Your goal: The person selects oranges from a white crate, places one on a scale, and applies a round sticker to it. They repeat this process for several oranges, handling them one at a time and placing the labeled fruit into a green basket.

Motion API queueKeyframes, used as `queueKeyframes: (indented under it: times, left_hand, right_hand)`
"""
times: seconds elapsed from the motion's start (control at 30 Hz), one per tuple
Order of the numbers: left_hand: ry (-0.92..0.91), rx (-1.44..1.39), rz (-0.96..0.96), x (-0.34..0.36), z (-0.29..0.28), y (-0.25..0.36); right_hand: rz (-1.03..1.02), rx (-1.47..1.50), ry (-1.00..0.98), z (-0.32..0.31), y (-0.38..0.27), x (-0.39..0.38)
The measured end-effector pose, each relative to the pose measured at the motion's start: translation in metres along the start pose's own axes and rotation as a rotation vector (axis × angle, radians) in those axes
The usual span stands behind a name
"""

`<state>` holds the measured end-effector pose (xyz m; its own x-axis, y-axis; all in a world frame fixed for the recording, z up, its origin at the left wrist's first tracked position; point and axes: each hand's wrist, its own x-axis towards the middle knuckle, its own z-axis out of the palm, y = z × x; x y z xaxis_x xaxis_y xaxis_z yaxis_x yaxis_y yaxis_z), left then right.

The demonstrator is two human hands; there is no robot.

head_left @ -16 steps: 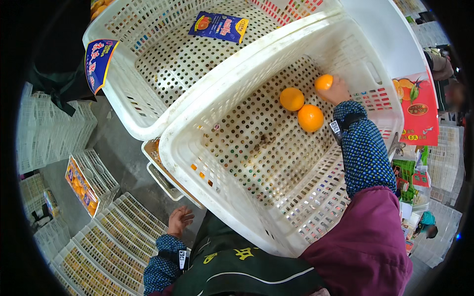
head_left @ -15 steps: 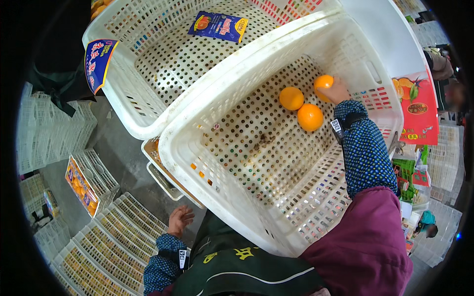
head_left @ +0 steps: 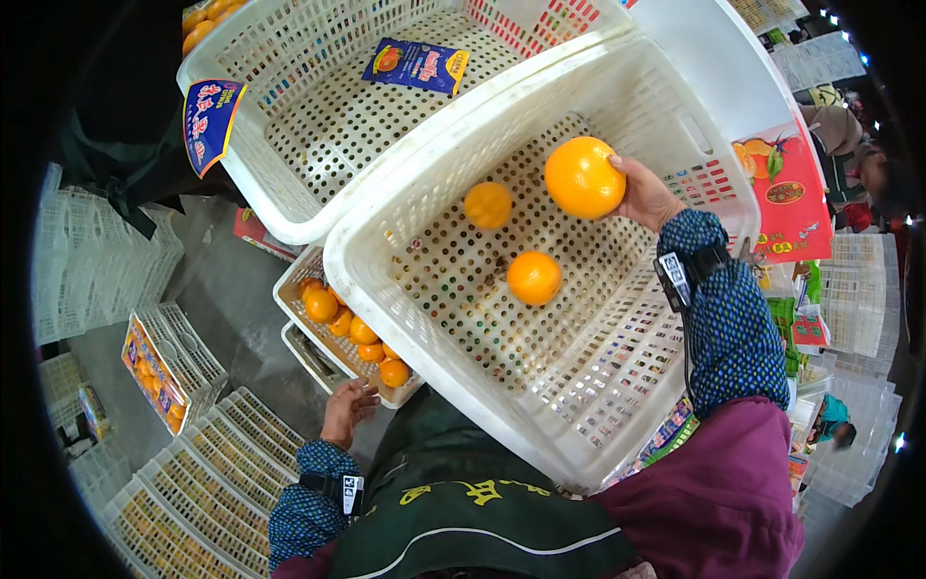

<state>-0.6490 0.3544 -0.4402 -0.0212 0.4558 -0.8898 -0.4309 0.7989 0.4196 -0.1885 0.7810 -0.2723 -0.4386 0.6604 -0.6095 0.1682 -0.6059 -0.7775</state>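
My right hand [head_left: 644, 196] holds a large orange [head_left: 585, 177] up inside the near white perforated plastic basket [head_left: 352, 285]. Below and left of it, two oranges [head_left: 488, 205] [head_left: 533, 278] sit apart on the basket's dotted bottom, which has brownish specks. My left hand [head_left: 349, 410] is outside the basket at lower left, fingers apart and slightly curled, holding nothing, beside a lower crate of oranges [head_left: 358, 331] partly hidden by the basket.
A second white basket [head_left: 309, 164] behind holds a blue packet [head_left: 414, 66]. A red printed carton [head_left: 791, 203] lies right. Stacked crates [head_left: 101, 261], more crates [head_left: 198, 473] and a boxed crate of oranges [head_left: 154, 376] stand left. People [head_left: 837, 420] are at the right; dark fabric [head_left: 116, 164] hangs upper left.
My right hand has lifted the orange toward me and slightly left. My left hand has shifted slightly left and down. The view has shifted, showing more of the lower orange crate.
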Motion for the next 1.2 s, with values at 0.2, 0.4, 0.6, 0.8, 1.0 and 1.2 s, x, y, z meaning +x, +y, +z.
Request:
queueKeyframes:
  times: [0.2, 0.4, 0.6, 0.8, 1.0, 1.2]
  left_hand:
    - [-0.111, -0.013, 0.131, -0.029, 0.026, 0.037]
    - [-0.249, 0.003, 0.223, -0.081, 0.045, 0.079]
    - [-0.567, 0.113, 0.389, -0.144, 0.068, 0.121]
    - [-0.968, 0.000, 0.432, -0.183, 0.092, 0.132]
    - [-0.776, -0.187, 0.491, -0.188, 0.090, 0.113]
    - [-0.819, -0.141, 0.630, -0.185, 0.077, 0.125]
  right_hand:
    - [-0.199, 0.254, -0.182, 0.067, -0.003, -0.066]
    - [-0.258, 0.120, -0.255, 0.143, -0.011, -0.133]
    - [-0.416, -0.045, -0.236, 0.226, -0.011, -0.173]
    - [-0.682, -0.655, -0.326, 0.281, 0.002, -0.190]
    - [-0.903, -0.901, -0.263, 0.314, 0.042, -0.189]
    - [-0.478, -0.320, -0.267, 0.320, 0.067, -0.195]
